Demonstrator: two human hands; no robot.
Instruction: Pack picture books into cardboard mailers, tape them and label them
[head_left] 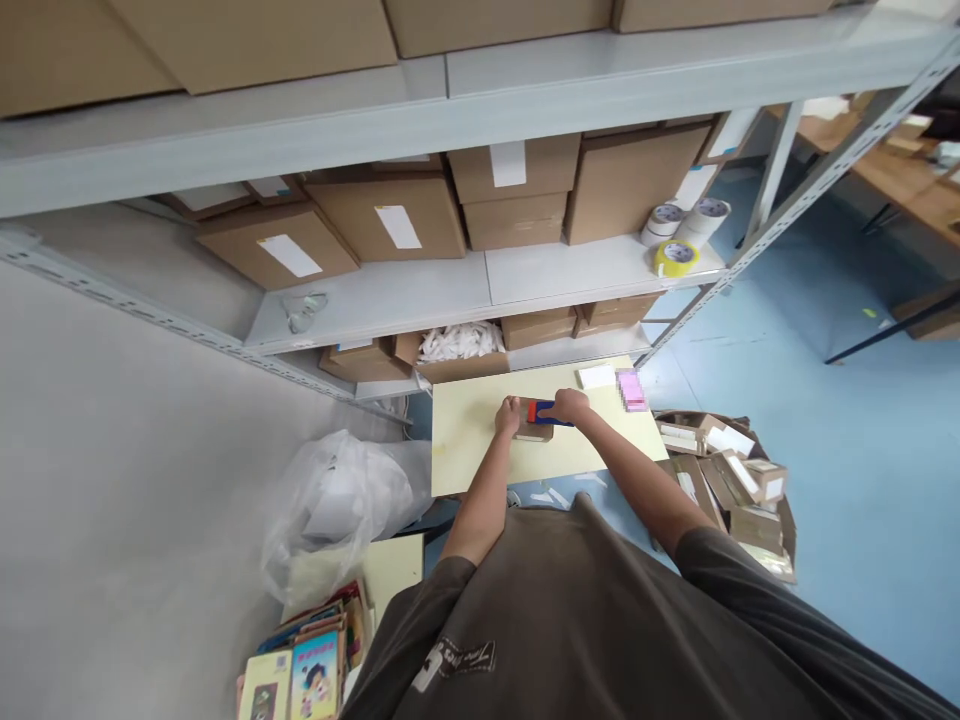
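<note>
A small brown cardboard box [534, 432] lies on a pale yellow table [465, 450] in front of me. My left hand [508, 414] is closed against the box's left end. My right hand [570, 405] is wrapped round a blue and red tape dispenser [541, 410] that rests on top of the box. A white pad [597, 376] and a stack of pink slips [631, 390] lie at the table's far right corner.
Grey metal shelving [450, 290] with cardboard boxes stands behind the table; tape rolls [676, 257] sit on its right end. A carton of small packed boxes [731, 480] is on the blue floor at right. A clear plastic bag [337, 510] and books [307, 670] lie left.
</note>
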